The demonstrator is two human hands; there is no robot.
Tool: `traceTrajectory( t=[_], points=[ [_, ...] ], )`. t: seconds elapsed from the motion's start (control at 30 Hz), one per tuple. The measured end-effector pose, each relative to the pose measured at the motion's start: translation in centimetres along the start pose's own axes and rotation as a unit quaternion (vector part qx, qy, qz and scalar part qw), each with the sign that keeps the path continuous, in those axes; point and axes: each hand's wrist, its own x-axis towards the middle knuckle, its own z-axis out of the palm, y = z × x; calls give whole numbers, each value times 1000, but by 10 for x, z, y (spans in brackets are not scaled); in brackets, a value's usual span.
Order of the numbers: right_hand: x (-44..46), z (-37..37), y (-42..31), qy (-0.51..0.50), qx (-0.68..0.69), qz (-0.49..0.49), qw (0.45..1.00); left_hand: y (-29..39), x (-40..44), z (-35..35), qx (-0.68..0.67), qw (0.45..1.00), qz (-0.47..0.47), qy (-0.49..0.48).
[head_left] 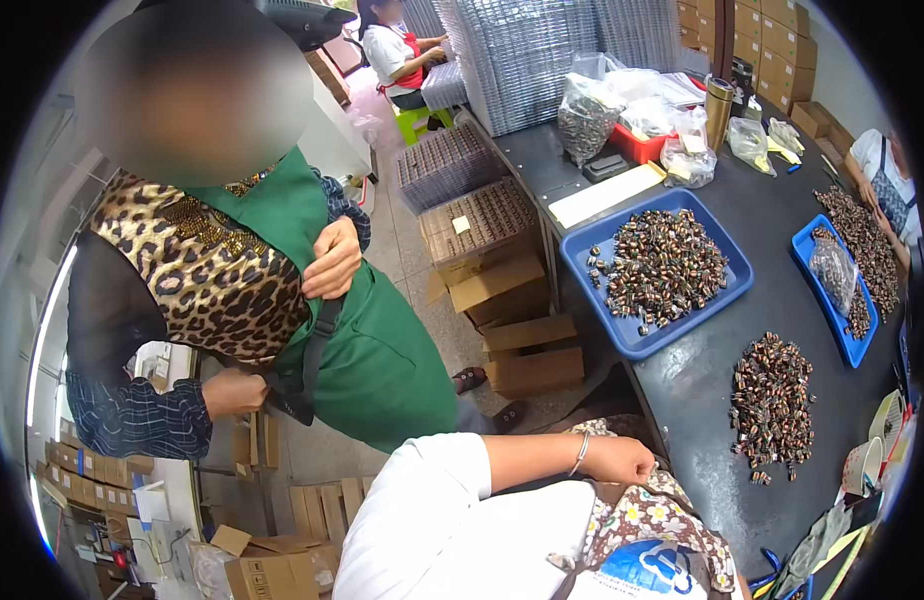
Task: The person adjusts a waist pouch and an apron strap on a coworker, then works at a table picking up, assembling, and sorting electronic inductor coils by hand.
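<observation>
Quietly rested one left hand [622, 462] on the flowered apron [672, 512], forearm stretched out, fingers curled together. Beyond, on the black table [697, 450], saw one heap of small parts [772, 400], then one large blue tray [639, 345] of them, one smaller blue tray [856, 352], one farther heap [862, 235].
</observation>
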Motion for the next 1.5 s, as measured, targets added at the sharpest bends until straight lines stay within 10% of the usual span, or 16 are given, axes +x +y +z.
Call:
traceTrajectory(
  t=[0.5,0.83,1.2,1.5],
  points=[
    [45,4,-1,120,112,155,974,-63,-12,30,-160,982,79,62],
    [77,-28,-29,193,161,222,942,-68,-71,36,-268,944,-39,186],
    [104,-69,-89,89,427,30,899,-39,-33,27,-84,970,-34,224],
    [81,-69,-88,169,484,103,853,-5,20,16,13,989,31,141]
  ],
)
